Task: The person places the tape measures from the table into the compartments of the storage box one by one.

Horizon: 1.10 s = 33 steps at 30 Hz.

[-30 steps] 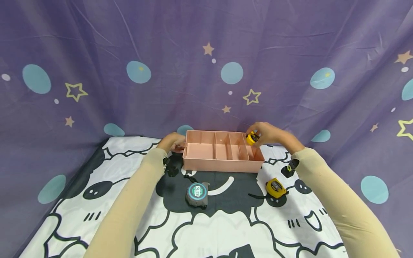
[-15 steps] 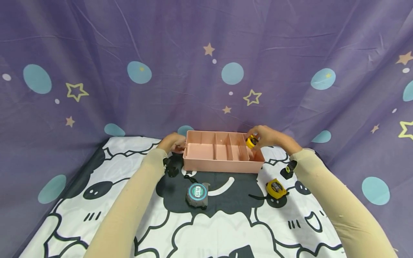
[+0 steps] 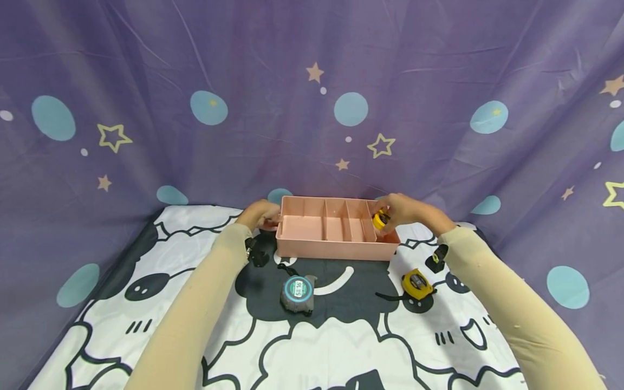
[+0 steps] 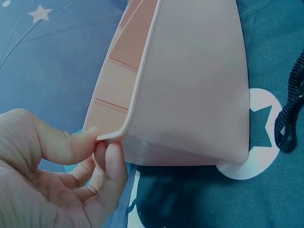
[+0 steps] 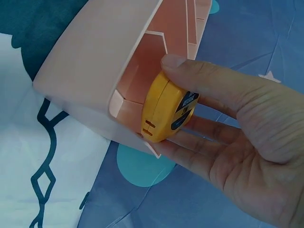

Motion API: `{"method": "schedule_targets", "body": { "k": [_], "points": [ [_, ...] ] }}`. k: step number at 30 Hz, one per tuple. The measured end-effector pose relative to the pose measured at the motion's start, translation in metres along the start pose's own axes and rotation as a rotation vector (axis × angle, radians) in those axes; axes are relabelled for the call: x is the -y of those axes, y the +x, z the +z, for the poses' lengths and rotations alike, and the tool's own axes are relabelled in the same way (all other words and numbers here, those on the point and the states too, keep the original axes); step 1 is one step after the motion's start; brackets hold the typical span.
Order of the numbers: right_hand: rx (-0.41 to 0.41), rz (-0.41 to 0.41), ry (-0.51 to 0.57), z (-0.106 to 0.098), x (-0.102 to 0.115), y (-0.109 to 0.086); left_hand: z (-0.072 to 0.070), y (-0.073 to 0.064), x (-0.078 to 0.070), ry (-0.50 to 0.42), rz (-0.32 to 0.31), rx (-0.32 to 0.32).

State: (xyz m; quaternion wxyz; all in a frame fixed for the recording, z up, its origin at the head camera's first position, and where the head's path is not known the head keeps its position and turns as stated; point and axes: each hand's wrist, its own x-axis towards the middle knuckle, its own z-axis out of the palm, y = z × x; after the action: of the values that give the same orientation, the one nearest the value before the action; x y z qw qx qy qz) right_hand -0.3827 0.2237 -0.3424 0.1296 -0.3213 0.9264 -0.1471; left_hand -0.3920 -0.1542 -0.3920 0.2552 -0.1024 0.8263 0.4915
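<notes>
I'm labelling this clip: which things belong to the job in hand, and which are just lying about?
In the job:
pink divided box, pinched by the left hand
yellow tape measure, held in the right hand

Apparently just lying about:
grey, teal-ringed tape measure
second yellow tape measure, on the cloth

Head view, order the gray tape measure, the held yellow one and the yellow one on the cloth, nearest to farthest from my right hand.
1. Held yellow tape measure: in the right hand.
2. Other yellow tape measure: on the cloth, toward the right.
3. Gray tape measure: farther left.
</notes>
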Motion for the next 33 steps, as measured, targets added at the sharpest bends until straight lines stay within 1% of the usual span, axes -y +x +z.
{"method": "schedule_targets", "body": {
  "k": [5,8,11,14,15,16,18,21,23,27,33],
  "points": [
    [-0.02,-0.01,-0.019,0.003,-0.003,-0.002,0.001,0.001,0.0,-0.031,0.0,0.024],
    [-0.025,0.0,-0.017,0.004,-0.006,-0.005,0.001,0.0,-0.003,-0.019,-0.01,0.038],
    [-0.02,0.031,-0.004,0.005,-0.006,-0.006,0.002,0.001,-0.005,0.024,-0.014,0.041],
    [-0.016,0.057,0.001,0.005,-0.005,-0.005,0.001,0.005,-0.003,0.031,-0.013,0.03],
    [-0.025,0.051,-0.005,0.006,-0.005,-0.004,0.001,0.007,-0.002,0.034,-0.01,0.022],
    [-0.032,0.046,-0.012,0.006,-0.005,-0.003,0.0,0.011,0.0,0.021,-0.005,0.029],
    [-0.045,0.031,-0.023,0.006,-0.005,-0.001,-0.001,0.013,0.001,-0.001,-0.006,0.024],
    [-0.059,0.011,-0.037,0.005,-0.003,0.002,-0.001,0.01,0.001,-0.029,-0.003,0.01],
    [-0.053,0.013,-0.035,0.004,-0.002,0.002,0.0,0.003,0.0,-0.044,-0.006,-0.01],
    [-0.037,0.039,-0.034,0.003,-0.001,0.003,0.0,-0.003,-0.001,-0.051,-0.005,0.002],
    [-0.021,0.082,-0.021,0.004,-0.001,0.001,0.001,0.0,-0.002,-0.023,-0.014,0.03]
  ]
}}
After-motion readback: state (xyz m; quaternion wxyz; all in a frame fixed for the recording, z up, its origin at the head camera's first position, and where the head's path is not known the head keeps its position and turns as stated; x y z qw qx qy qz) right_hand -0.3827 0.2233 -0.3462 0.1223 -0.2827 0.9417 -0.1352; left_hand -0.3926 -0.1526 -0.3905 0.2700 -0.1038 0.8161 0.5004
